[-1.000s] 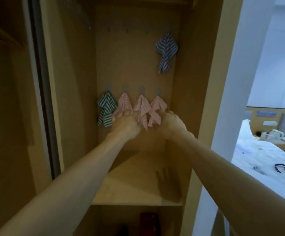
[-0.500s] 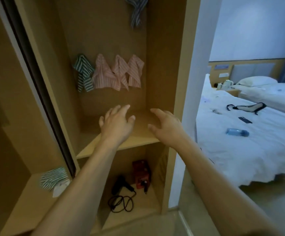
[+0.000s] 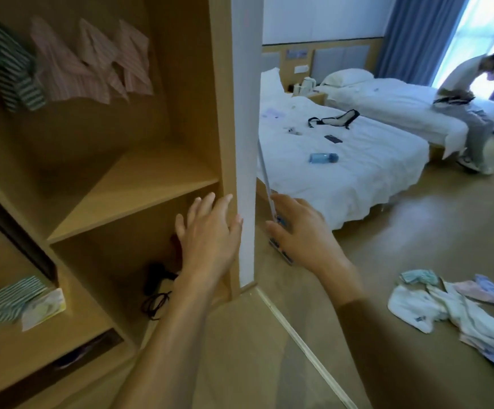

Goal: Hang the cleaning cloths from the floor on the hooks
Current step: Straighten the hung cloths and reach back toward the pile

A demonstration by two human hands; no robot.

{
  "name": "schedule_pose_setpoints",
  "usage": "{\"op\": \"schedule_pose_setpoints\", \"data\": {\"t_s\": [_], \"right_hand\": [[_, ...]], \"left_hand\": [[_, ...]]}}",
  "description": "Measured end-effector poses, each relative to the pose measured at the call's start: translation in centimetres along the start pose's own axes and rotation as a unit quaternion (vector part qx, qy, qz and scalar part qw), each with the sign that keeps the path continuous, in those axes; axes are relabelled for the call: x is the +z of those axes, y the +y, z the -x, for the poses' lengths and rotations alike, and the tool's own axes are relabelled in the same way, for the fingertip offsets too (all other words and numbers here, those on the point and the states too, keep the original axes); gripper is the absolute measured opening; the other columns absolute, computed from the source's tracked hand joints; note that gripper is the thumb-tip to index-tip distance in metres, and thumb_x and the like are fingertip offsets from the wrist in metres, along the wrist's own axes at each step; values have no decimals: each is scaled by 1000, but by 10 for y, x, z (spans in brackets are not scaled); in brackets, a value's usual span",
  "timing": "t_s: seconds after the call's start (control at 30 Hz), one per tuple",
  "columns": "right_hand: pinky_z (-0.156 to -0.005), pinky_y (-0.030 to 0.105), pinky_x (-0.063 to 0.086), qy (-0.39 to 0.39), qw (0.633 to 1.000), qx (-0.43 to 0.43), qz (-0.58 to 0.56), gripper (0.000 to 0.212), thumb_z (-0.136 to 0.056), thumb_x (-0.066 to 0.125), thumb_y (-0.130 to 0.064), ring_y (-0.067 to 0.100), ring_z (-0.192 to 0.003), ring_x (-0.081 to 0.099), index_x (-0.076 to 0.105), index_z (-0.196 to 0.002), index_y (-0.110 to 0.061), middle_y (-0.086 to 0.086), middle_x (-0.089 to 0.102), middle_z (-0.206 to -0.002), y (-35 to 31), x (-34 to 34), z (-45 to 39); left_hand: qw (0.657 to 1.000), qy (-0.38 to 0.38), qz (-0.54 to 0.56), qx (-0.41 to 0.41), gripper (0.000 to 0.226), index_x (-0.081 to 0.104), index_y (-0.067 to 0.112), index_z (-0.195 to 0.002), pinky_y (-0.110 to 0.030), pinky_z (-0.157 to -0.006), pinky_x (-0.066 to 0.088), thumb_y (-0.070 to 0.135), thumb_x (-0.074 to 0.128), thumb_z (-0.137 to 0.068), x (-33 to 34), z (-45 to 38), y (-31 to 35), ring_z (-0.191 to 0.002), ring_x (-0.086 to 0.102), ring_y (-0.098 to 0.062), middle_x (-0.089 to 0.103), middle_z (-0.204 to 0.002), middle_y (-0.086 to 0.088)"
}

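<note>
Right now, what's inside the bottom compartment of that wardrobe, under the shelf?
A black hair dryer with its coiled cord lies there. Something reddish sits behind the left hand, which hides most of it, so I can't identify it.

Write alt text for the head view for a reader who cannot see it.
Two empty hands, left hand and right hand, reach out open before a wooden wardrobe. Four striped cloths hang inside it, and a pile of cloths lies on the floor at right. Behind are two white beds, with a person seated on the far one.
</note>
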State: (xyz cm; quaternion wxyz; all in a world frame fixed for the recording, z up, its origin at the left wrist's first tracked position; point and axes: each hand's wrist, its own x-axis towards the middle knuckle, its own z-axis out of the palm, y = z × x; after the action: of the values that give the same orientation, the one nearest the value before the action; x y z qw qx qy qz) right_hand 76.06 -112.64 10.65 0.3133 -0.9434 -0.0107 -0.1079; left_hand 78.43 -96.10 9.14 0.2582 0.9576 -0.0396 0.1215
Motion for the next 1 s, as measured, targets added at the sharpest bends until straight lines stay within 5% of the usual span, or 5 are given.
{"op": "schedule_pose_setpoints", "data": {"t_s": [0.17,0.33,1.0], "right_hand": [[-89,21,38,51,998,43,16,52,-92,60,-36,11,-109,54,44,-141,-30,-3,50,-138,55,-33,38],[-96,27,38,56,990,118,45,53,-92,60,-35,19,-124,47,44,-141,-28,1,50,-137,126,-69,85],[-104,39,42,124,922,357,78,56,-88,59,-44,18,-127,48,45,-140,-31,-1,51,-140,364,-213,248]], "left_hand": [[998,-34,-5,57,48,34,38,-147,-53,-118,5,48,39,-100,43,18,50,-149,12,-17,26,-159,6],[994,-62,9,90,48,36,38,-146,-52,-118,8,47,42,-99,89,41,114,-148,16,-18,28,-158,6],[932,-220,5,287,46,37,37,-143,-53,-116,14,44,44,-99,272,157,374,-146,22,-18,32,-155,6]]}}
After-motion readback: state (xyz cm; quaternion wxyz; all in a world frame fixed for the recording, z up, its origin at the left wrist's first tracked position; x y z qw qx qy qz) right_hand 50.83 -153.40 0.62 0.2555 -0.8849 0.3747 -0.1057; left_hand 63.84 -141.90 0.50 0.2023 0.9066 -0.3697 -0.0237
